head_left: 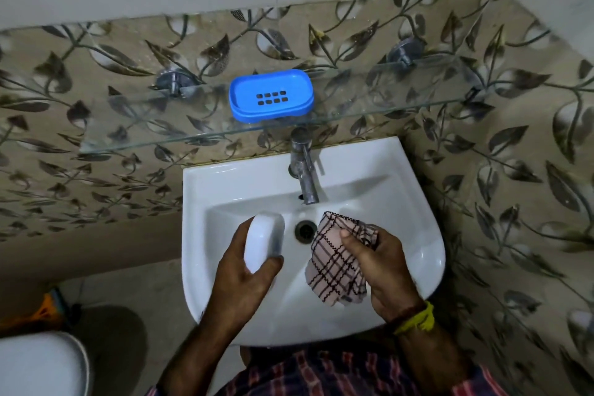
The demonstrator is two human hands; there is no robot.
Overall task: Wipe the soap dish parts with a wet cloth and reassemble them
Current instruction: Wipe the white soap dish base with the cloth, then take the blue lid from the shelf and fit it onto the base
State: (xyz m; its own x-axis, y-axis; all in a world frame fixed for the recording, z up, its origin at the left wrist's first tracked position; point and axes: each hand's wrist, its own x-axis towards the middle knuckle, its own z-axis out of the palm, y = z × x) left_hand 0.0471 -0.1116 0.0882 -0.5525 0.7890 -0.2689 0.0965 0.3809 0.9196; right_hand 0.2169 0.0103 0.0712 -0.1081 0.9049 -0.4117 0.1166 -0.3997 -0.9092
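The fingers [273, 262] of the left hand [244, 280] curl round a white soap dish part [263, 239], thumb across its near end, holding it tilted over the sink [427, 254]. The fingers [347, 235] of the right hand [382, 270] pinch a checked cloth [331, 270], thumb pressed on top, the loose end hanging down into the bowl. Cloth and white part sit near each other but apart, either side of the drain [305, 230].

The step in hand looks like wiping the white part. To do it well, bunch the cloth into a firm pad, bring it against the part, and turn the part in the left hand so every face and edge gets covered; I cannot tell whether the cloth is wet.

The blue tray [270, 95], with its drain slots, rests on the glass shelf [160, 135] above the tap [303, 167], waiting to be rejoined.
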